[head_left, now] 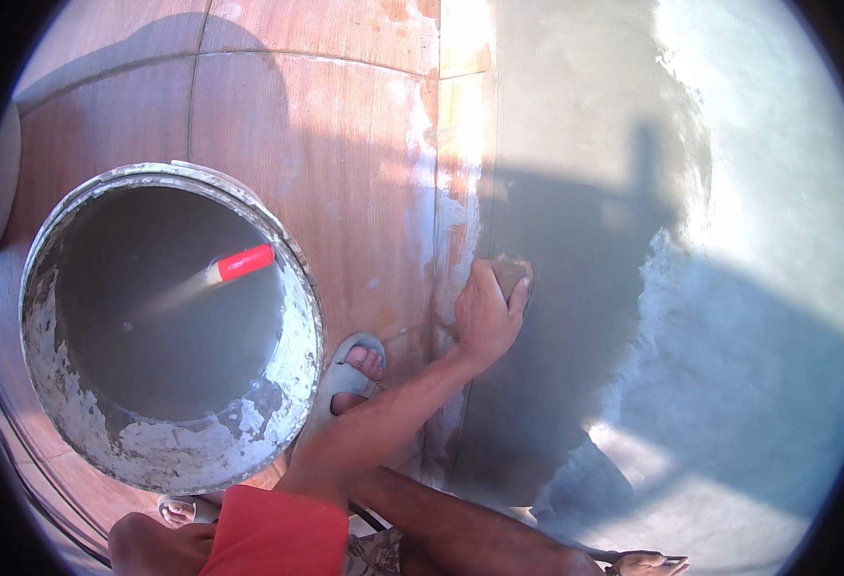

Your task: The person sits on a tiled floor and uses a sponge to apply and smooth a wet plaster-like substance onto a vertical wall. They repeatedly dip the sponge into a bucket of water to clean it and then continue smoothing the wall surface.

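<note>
My left hand [489, 322] is closed around a small brown sponge-like block [511, 276] and presses it on a smooth grey cement surface [556, 384], near its left edge. My right hand [641, 564] shows only in part at the lower edge. A thin, dark, flat thing [675, 560] lies at its fingers, too small to make out. On my left stands a round, cement-stained bucket [220, 451] holding grey slurry [153, 317]. A tool with a red handle [245, 262] leans in the slurry, its lower end hidden.
Reddish tiles [355, 192] with white smears border the cement surface. My sandalled foot [360, 370] is between bucket and cement; the other foot [180, 511] is below the bucket. Paler cement [748, 336] spreads at the right. Shadows cross tiles and cement.
</note>
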Action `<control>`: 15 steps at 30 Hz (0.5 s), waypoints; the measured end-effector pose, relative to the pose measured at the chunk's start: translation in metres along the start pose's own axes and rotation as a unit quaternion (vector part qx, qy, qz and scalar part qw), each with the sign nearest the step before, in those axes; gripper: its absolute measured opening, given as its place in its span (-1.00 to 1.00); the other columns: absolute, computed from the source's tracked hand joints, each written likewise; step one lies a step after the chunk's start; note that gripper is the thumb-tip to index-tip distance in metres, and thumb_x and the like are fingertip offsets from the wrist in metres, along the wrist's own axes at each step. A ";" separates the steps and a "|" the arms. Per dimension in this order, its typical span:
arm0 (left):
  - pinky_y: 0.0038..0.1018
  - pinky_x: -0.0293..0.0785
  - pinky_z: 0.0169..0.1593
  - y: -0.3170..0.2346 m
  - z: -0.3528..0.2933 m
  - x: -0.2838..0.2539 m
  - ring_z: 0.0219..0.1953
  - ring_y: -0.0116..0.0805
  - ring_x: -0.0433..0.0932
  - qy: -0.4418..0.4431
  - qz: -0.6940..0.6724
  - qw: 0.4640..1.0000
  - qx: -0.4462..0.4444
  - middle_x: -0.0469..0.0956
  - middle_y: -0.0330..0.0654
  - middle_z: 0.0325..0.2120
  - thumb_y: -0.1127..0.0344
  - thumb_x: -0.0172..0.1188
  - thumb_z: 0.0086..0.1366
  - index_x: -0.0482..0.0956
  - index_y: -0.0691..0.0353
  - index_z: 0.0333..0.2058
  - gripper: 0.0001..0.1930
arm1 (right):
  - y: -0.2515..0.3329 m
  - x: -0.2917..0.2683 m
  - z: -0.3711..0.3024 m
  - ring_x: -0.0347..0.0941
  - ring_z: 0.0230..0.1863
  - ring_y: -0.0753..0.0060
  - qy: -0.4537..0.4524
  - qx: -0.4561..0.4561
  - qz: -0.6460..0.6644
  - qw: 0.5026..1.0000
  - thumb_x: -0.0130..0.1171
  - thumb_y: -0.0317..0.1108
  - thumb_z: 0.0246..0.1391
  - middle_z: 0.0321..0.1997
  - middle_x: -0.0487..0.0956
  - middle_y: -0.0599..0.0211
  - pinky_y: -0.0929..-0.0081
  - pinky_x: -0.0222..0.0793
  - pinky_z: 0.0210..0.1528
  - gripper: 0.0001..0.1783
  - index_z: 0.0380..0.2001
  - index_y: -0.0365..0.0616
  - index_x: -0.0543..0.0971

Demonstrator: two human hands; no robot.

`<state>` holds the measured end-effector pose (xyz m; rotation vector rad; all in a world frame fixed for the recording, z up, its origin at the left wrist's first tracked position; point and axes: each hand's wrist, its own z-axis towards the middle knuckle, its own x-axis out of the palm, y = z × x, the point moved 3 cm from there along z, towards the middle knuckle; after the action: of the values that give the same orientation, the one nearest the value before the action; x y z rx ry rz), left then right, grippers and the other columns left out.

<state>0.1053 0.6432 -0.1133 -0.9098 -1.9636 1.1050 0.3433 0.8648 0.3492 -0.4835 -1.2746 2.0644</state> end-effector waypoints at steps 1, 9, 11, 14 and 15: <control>-0.14 0.41 -0.22 -0.016 0.029 0.002 -0.24 0.09 0.50 0.002 0.009 1.000 -0.010 0.44 0.14 -0.29 0.25 0.27 0.19 0.28 0.37 -0.16 -0.58 | -0.016 0.006 -0.009 0.20 0.25 -0.23 -0.004 -0.027 -0.010 1.000 -0.35 -0.09 0.41 0.25 0.27 -0.25 -0.16 0.20 0.20 -0.41 0.23 -0.38 0.23; -0.14 0.45 -0.27 -0.083 -0.070 0.028 -0.27 0.00 0.53 0.077 -0.038 0.953 0.291 0.44 0.07 -0.31 0.34 0.36 0.09 0.31 0.38 -0.14 -0.54 | -0.035 0.022 -0.019 0.10 0.37 -0.04 0.011 0.161 0.020 0.987 -0.52 0.31 0.29 0.34 0.26 -0.02 -0.07 -0.03 0.33 -0.17 0.23 -0.13 0.35; -0.15 0.46 -0.27 -0.054 -0.044 0.019 -0.28 -0.01 0.53 0.053 -0.020 0.977 0.205 0.44 0.06 -0.31 0.33 0.36 0.09 0.31 0.38 -0.15 -0.54 | -0.040 0.016 -0.018 0.10 0.37 -0.04 0.009 0.145 0.011 0.989 -0.51 0.31 0.28 0.34 0.25 -0.01 -0.06 -0.04 0.33 -0.17 0.23 -0.13 0.35; -0.21 0.41 -0.25 -0.062 0.040 0.011 -0.29 -0.01 0.46 0.033 -0.010 0.999 0.016 0.38 0.01 -0.30 0.28 0.37 0.05 0.33 0.32 -0.20 -0.56 | -0.030 0.024 -0.011 0.10 0.38 -0.03 0.013 0.157 0.037 0.987 -0.51 0.33 0.27 0.35 0.25 0.00 -0.05 -0.05 0.34 -0.16 0.24 -0.13 0.34; -0.20 0.41 -0.25 -0.088 0.038 0.011 -0.29 0.00 0.46 0.014 -0.014 0.997 0.080 0.38 0.02 -0.31 0.28 0.36 0.06 0.33 0.33 -0.20 -0.56 | -0.029 0.020 -0.011 0.09 0.38 -0.03 0.017 0.170 0.043 0.984 -0.52 0.34 0.27 0.36 0.24 0.01 -0.05 -0.05 0.34 -0.15 0.24 -0.13 0.33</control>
<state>0.0473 0.6030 -0.0475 -0.8067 -1.8296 1.2080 0.3453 0.8944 0.3707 -0.4195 -0.8693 2.2769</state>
